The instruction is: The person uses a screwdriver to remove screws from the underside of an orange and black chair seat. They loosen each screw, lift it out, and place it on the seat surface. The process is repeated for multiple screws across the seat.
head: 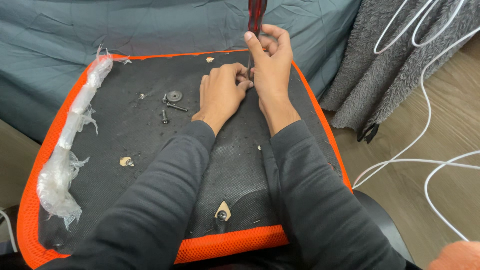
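Where the orange-rimmed seat base [305, 90] lies upturned, a bolt [222, 215] sits in a cutout close to the person. Farther out, the left hand [222, 92] rests curled on the black fabric, fingertips pinched at the foot of the screwdriver [256, 20]. That tool stands nearly upright, long axis vertical, tip down beside both hands. The right hand [270, 62] (the higher one) is closed around its shaft below the red handle. Loose screws [170, 102] lie left.

Orange-edged black fabric seat panel [150, 150] fills frame centre; loose metal screws and washer [171, 102] upper centre-left; crumpled clear plastic wrap [70, 145] along left edge; white cables [425, 125] at right
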